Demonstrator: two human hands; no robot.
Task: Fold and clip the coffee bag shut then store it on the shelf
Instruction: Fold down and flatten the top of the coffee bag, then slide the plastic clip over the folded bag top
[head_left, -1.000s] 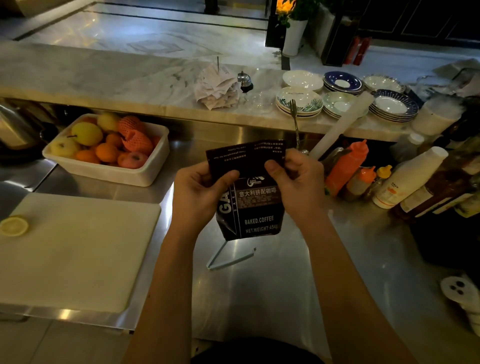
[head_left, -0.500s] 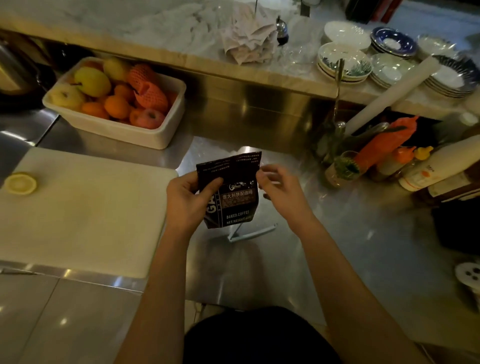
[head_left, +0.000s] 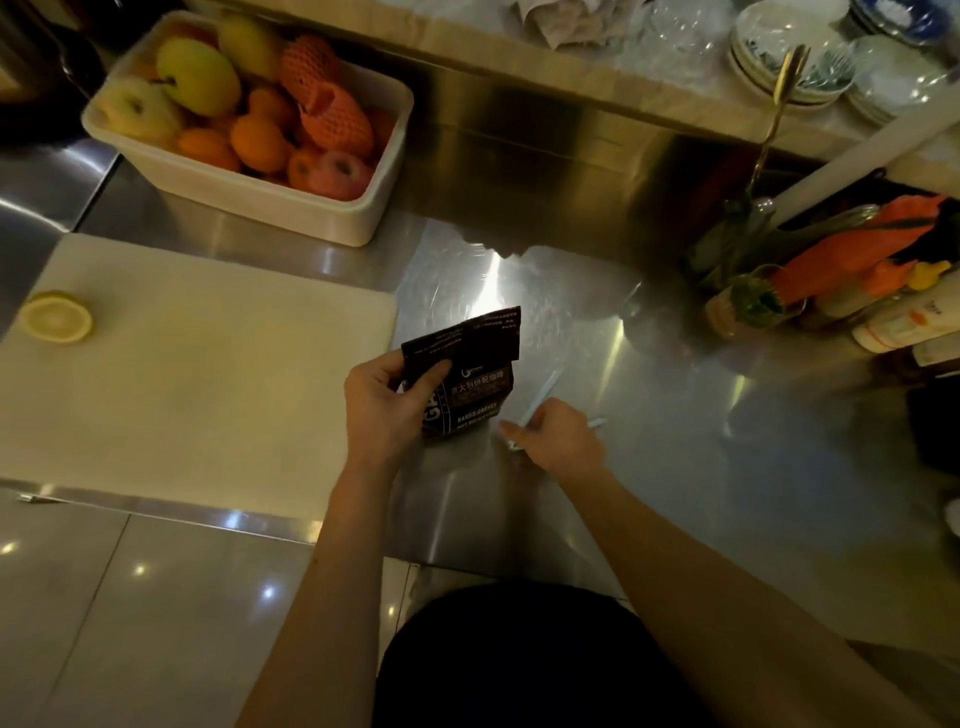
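Note:
A dark coffee bag (head_left: 475, 382) with white lettering stands on the steel counter (head_left: 649, 415), its top flap folded over toward me. My left hand (head_left: 387, 408) grips the bag at its left side, thumb pressed on the fold. A thin white bag clip (head_left: 543, 397) lies on the counter just right of the bag. My right hand (head_left: 558, 439) is down on the clip with its fingers curled around it; most of the clip is hidden under the hand.
A white cutting board (head_left: 197, 374) with a lemon half (head_left: 56, 317) lies at left. A tub of fruit (head_left: 254, 114) sits behind it. Sauce bottles (head_left: 857, 254) and a utensil jar crowd the right. Stacked plates (head_left: 800, 67) sit on the raised marble ledge.
My right hand left the top of the bag and dropped to the clip on the counter. The left hand keeps the fold. The view tilted downward.

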